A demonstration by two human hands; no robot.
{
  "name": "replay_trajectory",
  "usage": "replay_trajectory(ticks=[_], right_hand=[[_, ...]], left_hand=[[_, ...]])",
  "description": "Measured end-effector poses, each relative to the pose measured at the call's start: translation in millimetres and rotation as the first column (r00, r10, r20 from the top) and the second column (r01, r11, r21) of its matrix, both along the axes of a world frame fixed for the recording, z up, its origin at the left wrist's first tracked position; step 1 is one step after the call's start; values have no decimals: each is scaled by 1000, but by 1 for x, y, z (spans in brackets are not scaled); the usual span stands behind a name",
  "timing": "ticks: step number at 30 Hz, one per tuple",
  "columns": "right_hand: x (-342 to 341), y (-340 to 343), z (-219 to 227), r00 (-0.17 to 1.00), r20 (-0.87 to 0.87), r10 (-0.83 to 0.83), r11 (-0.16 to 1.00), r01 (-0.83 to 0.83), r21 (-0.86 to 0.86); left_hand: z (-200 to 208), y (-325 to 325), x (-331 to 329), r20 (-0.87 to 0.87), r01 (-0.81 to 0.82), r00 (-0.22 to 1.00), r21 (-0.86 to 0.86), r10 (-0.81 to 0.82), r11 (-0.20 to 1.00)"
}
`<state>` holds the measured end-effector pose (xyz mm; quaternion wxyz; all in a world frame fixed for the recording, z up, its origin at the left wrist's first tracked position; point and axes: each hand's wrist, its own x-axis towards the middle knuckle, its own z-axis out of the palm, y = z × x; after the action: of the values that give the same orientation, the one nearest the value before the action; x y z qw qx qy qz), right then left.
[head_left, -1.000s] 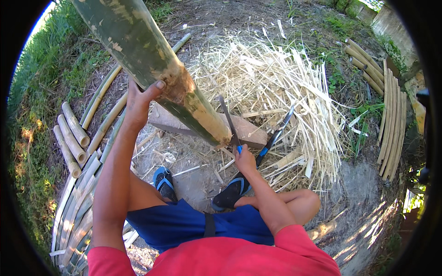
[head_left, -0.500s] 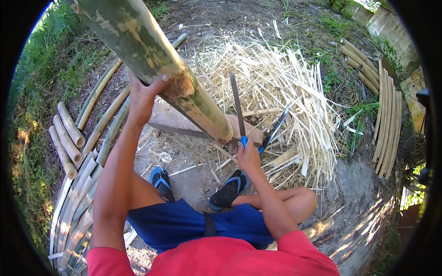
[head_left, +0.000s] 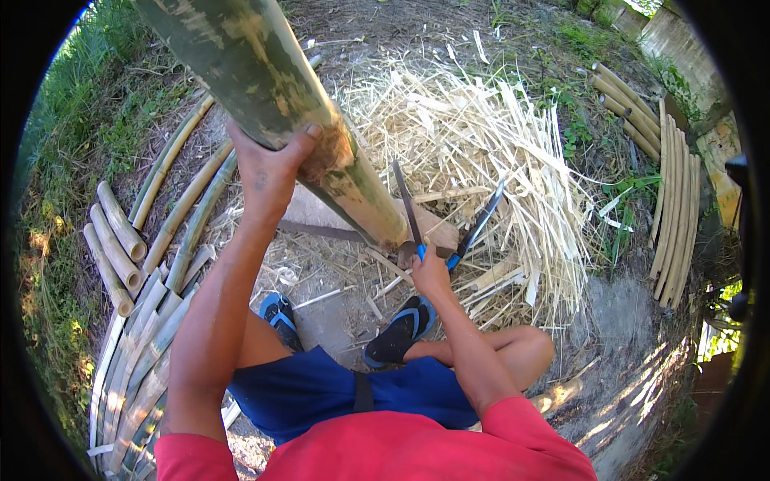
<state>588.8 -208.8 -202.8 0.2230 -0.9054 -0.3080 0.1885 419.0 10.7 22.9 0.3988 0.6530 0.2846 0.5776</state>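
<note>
A thick green bamboo pole (head_left: 273,88) slants from the upper left down to a wooden block (head_left: 321,212), with its lower end at the block. My left hand (head_left: 269,164) is wrapped round the pole from the left, below the middle. In my right hand (head_left: 433,272) is a long knife (head_left: 409,208) with a blue handle, its fingers closed on the handle. The dark blade points up and away, close to the right side of the pole's lower end. Just right of that hand lies a second blue-handled blade (head_left: 481,220).
Beyond the block spreads a heap of pale bamboo shavings (head_left: 497,152). On the left lie short bamboo lengths (head_left: 112,236) and split bamboo strips (head_left: 132,377). Further bamboo pieces (head_left: 678,208) lie at the right. My sandalled feet (head_left: 397,329) are near the block.
My left hand and the bamboo pole have shifted to the right. The knife's blade has tipped left and lower, nearer the pole; my right hand has barely moved.
</note>
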Motion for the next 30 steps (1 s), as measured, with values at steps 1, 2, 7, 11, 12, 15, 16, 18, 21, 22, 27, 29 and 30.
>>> replay_trajectory(ticks=[1,2,7,11,12,15,16,18,21,22,27,29,30], right_hand=[[-1,-2,2,998,11,54,992,-55,110],[0,-1,7,997,37,62,981,-68,179],[-18,4,29,980,188,71,833,-162,529],[-18,8,21,997,75,34,995,-41,86],[-16,6,17,997,59,49,996,-54,75],[-10,-6,2,995,45,89,992,-93,89],[-11,-10,-3,990,99,100,980,-115,160],[-12,-16,-16,991,99,86,963,-108,248],[-10,-12,-30,1000,13,-5,984,3,180],[-8,-8,-30,996,-14,-88,990,89,108],[-1,-1,25,998,19,67,968,-70,241],[-7,-4,60,994,30,108,919,-111,379],[-9,-6,74,993,46,112,873,-120,473]], left_hand=[[-2,-1,1,-20,-27,999,-32,26,999],[-3,1,3,0,-24,1000,-36,24,999],[-8,4,4,55,-3,998,-70,7,998],[-5,3,-1,-15,-37,999,-45,36,998],[-3,2,-1,-24,-23,999,-41,22,999],[-1,-4,1,-21,6,1000,-54,-7,999],[0,-7,1,-10,13,1000,-65,-14,998],[1,-11,3,-22,0,1000,-73,-2,997],[2,-12,2,-70,-33,997,-55,29,998],[2,-10,2,-62,-29,998,-29,28,999],[-1,9,-13,25,268,963,-51,-267,962],[-5,16,-16,1,297,955,-74,-298,952],[-8,18,-16,-7,301,953,-70,-302,951]])
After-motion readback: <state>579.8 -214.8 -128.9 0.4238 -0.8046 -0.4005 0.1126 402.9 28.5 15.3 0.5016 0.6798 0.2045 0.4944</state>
